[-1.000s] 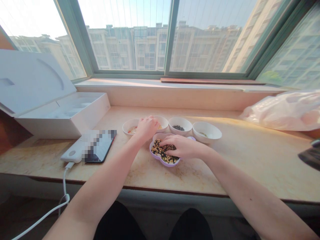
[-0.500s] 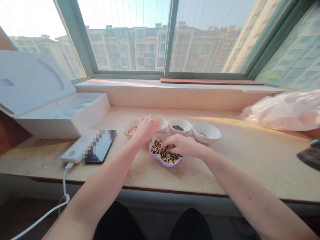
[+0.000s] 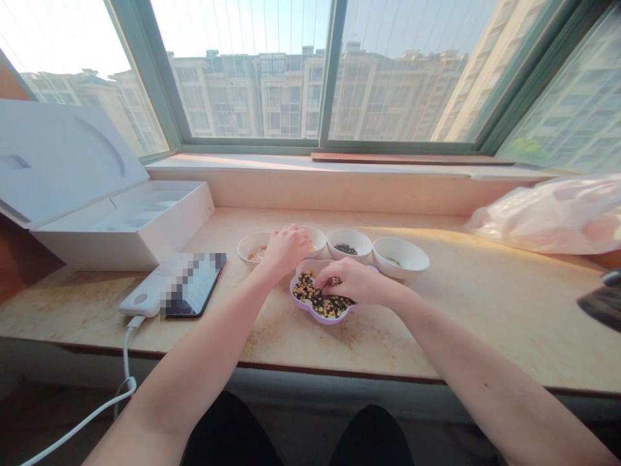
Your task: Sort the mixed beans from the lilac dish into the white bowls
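Observation:
A purple flower-shaped dish (image 3: pixel 304 305) full of mixed dark and yellow beans sits in the middle of the stone sill. My right hand (image 3: pixel 354 281) lies over its far right part, fingers curled and pinched among the beans. My left hand (image 3: pixel 284 248) hovers closed just behind the dish, over a white bowl (image 3: pixel 316 237) it mostly hides. Three more white bowls stand in the row: one (image 3: pixel 250 244) at the left with pale and reddish bits, one (image 3: pixel 349 242) with black beans, one (image 3: pixel 402 254) with a few green ones.
An open white box (image 3: pixel 126 223) stands at the left, its lid raised. A phone (image 3: pixel 194 292) lies on a white power bank (image 3: pixel 145 294) whose cable (image 3: pixel 97 411) drops off the front edge. A plastic bag (image 3: pixel 553 213) lies at the right, a dark object (image 3: pixel 601 304) beside it.
My right hand has drawn its fingers in and shifted slightly to the right over the purple dish. The left hand has barely moved.

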{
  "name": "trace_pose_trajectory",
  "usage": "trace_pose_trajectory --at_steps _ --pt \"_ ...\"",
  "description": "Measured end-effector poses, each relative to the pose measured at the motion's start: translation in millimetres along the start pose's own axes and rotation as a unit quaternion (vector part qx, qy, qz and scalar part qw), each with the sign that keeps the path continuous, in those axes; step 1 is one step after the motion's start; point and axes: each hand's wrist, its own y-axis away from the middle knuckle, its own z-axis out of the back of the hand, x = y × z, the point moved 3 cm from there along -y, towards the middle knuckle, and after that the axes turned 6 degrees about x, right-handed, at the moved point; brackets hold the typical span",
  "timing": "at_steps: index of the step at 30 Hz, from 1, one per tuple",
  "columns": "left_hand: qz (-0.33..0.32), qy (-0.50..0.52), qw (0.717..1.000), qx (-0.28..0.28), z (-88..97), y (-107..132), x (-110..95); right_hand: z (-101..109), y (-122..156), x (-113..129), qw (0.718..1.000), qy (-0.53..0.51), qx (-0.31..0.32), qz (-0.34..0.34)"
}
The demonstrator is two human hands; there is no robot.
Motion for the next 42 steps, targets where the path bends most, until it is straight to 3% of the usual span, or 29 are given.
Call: trace_pose_trajectory --at_steps 4,8,15,21,24,27,30,33,37,42 --pt "-0.01 0.006 1.0 -0.01 1.0 0 0 3 1 2 0.999 -0.035 -0.011 -0.008" --pt "-0.047 0.041 0.998 -0.022 3.3 1 -2 10 2 1 0.987 -0.13 -0.093 -0.031" --pt "-0.172 0.176 0.969 0.01 2.1 8 -20 24 4 -9 0.916 -0.318 -0.24 -0.049" --pt "-0.194 0.215 0.957 -0.006 -2.0 8 -25 26 7 -14 0.862 -0.4 -0.289 -0.114" --pt "-0.192 0.203 0.96 -0.021 -1.2 7 -23 24 6 -15 0.866 -0.394 -0.285 -0.118" --pt "-0.165 0.183 0.969 -0.033 0.7 7 -20 26 7 -14 0.906 -0.283 -0.289 -0.122" --pt "-0.113 0.141 0.982 -0.06 3.0 7 -13 28 9 -1 0.963 -0.058 -0.243 -0.105" --pt "-0.068 0.087 0.991 -0.074 4.5 6 -8 26 12 16 0.986 0.087 -0.119 -0.072" --pt "-0.029 0.037 0.996 -0.07 6.1 4 -4 27 17 25 0.989 0.142 -0.021 -0.035" --pt "0.0 -0.003 0.998 -0.055 4.5 1 1 26 19 15 0.986 0.163 0.018 -0.042"
